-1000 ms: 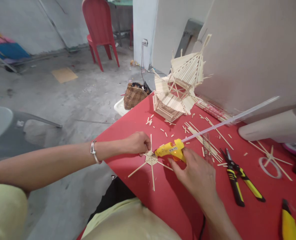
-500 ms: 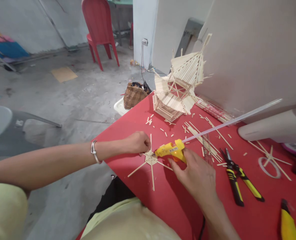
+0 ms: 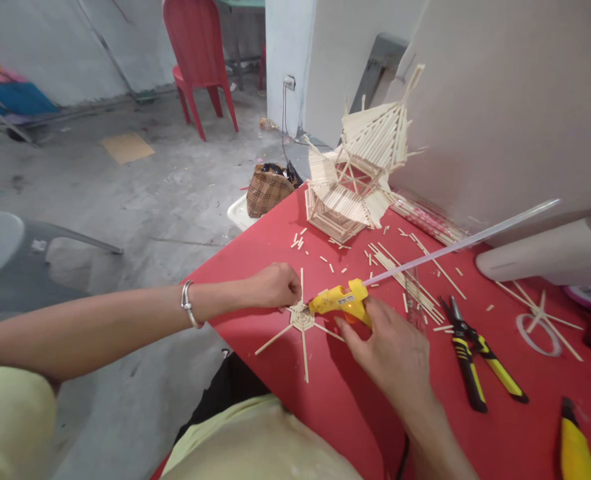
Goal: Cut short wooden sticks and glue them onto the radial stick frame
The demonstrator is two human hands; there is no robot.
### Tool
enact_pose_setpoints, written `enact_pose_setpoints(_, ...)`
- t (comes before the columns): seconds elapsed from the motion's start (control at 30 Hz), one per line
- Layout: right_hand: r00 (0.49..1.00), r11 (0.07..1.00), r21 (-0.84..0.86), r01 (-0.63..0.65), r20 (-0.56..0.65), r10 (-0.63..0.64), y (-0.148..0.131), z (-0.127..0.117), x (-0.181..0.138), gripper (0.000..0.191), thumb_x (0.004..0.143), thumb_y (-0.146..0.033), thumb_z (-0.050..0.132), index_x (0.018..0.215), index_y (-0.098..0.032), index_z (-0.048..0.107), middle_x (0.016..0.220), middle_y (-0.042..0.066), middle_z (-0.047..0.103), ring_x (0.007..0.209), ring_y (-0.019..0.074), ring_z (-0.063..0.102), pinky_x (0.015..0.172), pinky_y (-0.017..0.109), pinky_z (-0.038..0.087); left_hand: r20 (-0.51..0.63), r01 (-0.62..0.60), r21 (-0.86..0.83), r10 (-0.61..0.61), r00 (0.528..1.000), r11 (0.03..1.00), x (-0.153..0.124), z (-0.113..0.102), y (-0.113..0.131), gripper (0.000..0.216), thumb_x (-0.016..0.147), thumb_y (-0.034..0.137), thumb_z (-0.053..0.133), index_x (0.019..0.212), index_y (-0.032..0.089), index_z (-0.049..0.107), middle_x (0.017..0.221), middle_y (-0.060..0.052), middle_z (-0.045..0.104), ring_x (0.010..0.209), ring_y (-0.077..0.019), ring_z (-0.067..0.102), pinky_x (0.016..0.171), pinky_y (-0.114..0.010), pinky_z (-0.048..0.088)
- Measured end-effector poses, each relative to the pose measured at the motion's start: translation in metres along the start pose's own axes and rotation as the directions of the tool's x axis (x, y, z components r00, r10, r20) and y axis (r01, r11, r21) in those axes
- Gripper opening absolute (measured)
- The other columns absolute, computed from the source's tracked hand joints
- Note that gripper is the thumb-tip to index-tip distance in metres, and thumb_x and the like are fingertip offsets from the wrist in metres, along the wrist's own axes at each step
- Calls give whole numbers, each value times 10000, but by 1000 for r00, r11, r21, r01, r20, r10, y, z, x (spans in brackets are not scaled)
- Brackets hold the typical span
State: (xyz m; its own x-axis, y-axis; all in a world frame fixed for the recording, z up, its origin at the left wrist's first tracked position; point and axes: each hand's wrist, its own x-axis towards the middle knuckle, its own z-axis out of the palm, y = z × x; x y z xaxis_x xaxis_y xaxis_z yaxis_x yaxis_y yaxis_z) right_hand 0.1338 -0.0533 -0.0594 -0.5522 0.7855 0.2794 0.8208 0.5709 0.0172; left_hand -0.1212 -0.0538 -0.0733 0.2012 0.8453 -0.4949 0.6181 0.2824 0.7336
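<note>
A small star of thin wooden sticks with a web-like centre [image 3: 301, 320] lies near the left edge of the red table [image 3: 355, 413]. My left hand [image 3: 274, 285], closed, presses on the star's upper left part. My right hand [image 3: 394, 347] is wrapped round a yellow glue gun [image 3: 339, 301] with a long clear glue stick [image 3: 462, 240] jutting from its back. The gun's nozzle touches the star's centre.
A half-built house of wooden sticks [image 3: 360, 173] stands at the table's far side by a white wall. Loose sticks [image 3: 408, 280], black-and-yellow pliers [image 3: 475, 357], another stick star [image 3: 540, 313] and a yellow tool [image 3: 575, 447] lie to the right. A checked bag [image 3: 269, 190], grey chair [image 3: 30, 257] and red chair [image 3: 200, 60] stand on the floor.
</note>
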Motion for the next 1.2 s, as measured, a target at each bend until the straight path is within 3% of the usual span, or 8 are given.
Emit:
enact_pose_setpoints(0.5, 1000, 999, -32, -9, -2, 9, -2, -4, 3, 370, 916, -524, 483, 985, -184, 614, 758, 34, 665, 668, 179, 608, 559, 279, 267, -27, 92, -125, -97, 995, 988, 1, 0, 0, 187, 557, 112, 596, 717, 162, 680, 594, 12, 660, 575, -153, 638, 485, -200, 454)
enact_pose_setpoints(0.8, 999, 998, -69, 0, -36, -3, -7, -2, 12, 365, 900, -515, 511, 1006, -181, 616, 769, 25, 658, 673, 172, 602, 571, 282, 277, 43, 149, -454, -146, 988, 878, -2, -4, -3, 120, 561, 109, 619, 661, 144, 674, 490, 20, 591, 477, -113, 559, 480, -209, 469)
enact_pose_setpoints(1.0, 999, 997, -72, 15, -45, -18, -9, 0, 10, 392, 903, -529, 504, 1023, -171, 613, 765, 27, 653, 667, 170, 589, 585, 284, 289, 37, 181, -421, -183, 982, 889, -7, -10, -2, 108, 576, 109, 612, 661, 144, 668, 468, -2, 599, 471, -134, 580, 396, -183, 376)
enact_pose_setpoints(1.2, 998, 989, -143, 47, -24, -51, -13, -2, 13, 358, 893, -510, 526, 980, -173, 611, 741, 16, 623, 649, 166, 566, 575, 286, 274, -6, 164, -424, -184, 983, 891, -4, -11, -3, 80, 585, 89, 617, 637, 141, 650, 485, 22, 587, 496, -117, 590, 496, -202, 486)
